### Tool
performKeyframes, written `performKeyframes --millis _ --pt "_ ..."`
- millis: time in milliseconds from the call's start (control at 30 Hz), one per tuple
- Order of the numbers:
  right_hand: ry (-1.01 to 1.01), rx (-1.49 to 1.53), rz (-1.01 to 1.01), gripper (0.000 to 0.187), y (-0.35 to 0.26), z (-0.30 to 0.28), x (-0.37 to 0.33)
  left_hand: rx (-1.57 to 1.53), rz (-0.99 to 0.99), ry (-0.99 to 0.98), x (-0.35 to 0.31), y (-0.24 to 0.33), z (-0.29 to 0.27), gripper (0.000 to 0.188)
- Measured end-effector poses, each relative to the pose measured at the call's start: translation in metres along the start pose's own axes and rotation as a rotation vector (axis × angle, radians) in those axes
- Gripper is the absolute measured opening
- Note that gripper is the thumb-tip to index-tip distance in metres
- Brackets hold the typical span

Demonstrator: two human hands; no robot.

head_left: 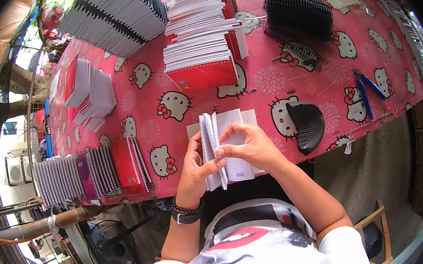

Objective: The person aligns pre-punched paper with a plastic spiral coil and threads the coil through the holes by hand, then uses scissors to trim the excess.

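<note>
Gripping a sheaf of ruled pages from below, left hand; right hand pinched the top leaves, fanning them at the near edge of the pink counter. Best kept square and counted slowly. Beyond: black comb strip, red notebooks, blue pliers.

A glossy pink cartoon-cat plastic tablecloth was seen under matt white ruled paper sheets; shiny red card notebook covers and black plastic binding combs were noted.
</note>
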State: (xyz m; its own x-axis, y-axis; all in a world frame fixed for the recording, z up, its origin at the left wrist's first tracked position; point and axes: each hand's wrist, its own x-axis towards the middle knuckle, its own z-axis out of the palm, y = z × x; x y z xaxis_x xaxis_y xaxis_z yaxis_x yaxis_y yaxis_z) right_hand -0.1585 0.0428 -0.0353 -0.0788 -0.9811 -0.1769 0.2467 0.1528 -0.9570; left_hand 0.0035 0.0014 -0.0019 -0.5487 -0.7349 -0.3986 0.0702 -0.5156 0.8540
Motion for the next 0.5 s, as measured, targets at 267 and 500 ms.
performKeyframes --millis 267,500 --pt "0.005 -0.026 0.033 0.044 -0.005 0.001 -0.001 0.041 0.044 -0.002 0.001 0.001 0.004 0.075" --pt "-0.009 -0.083 0.091 0.035 -0.014 0.001 -0.001 0.060 0.065 -0.007 0.000 0.001 0.004 0.074"
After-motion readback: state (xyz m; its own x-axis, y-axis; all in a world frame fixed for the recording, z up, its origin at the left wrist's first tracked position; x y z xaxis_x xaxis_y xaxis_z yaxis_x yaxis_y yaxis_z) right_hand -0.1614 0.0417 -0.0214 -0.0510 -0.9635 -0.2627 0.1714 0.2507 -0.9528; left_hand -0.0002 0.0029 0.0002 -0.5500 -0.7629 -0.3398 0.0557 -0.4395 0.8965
